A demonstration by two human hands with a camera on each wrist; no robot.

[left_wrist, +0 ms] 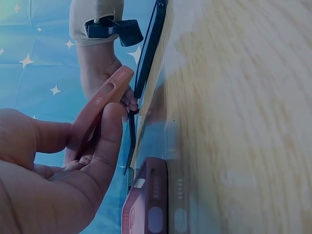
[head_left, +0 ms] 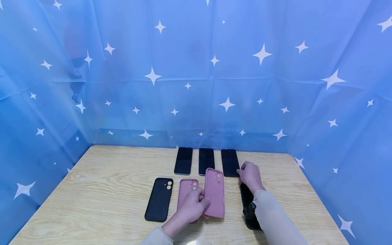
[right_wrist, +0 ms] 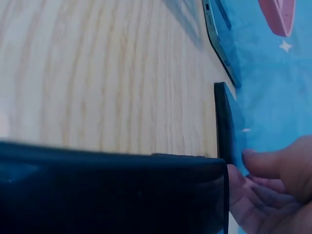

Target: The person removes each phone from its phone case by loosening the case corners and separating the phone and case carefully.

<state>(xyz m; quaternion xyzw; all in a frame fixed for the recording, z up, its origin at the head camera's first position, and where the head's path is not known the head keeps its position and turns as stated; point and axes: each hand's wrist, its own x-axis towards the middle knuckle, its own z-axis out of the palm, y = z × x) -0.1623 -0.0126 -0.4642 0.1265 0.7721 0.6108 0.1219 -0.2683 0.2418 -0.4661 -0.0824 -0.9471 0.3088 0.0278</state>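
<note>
My left hand (head_left: pixel 193 204) pinches a pink phone case (head_left: pixel 214 193) between thumb and fingers, its hollow side showing. The case is tilted up off the table in the left wrist view. Below the hand lies another pink phone case (head_left: pixel 185 190), partly covered by it. My right hand (head_left: pixel 250 175) pinches the near right corner of the rightmost phone (head_left: pixel 229 161), thumb on the screen side in the right wrist view. That phone lies dark screen up. Under the right wrist is a glossy black phone (right_wrist: pixel 112 195), partly hidden by the forearm in the head view.
Two more dark phones, one on the left (head_left: pixel 183 161) and one in the middle (head_left: pixel 206 161), lie in the back row. A black phone case (head_left: pixel 159 199) lies hollow side up at left. The wooden table (head_left: pixel 101 190) meets a blue star-patterned curtain (head_left: pixel 190 68) behind.
</note>
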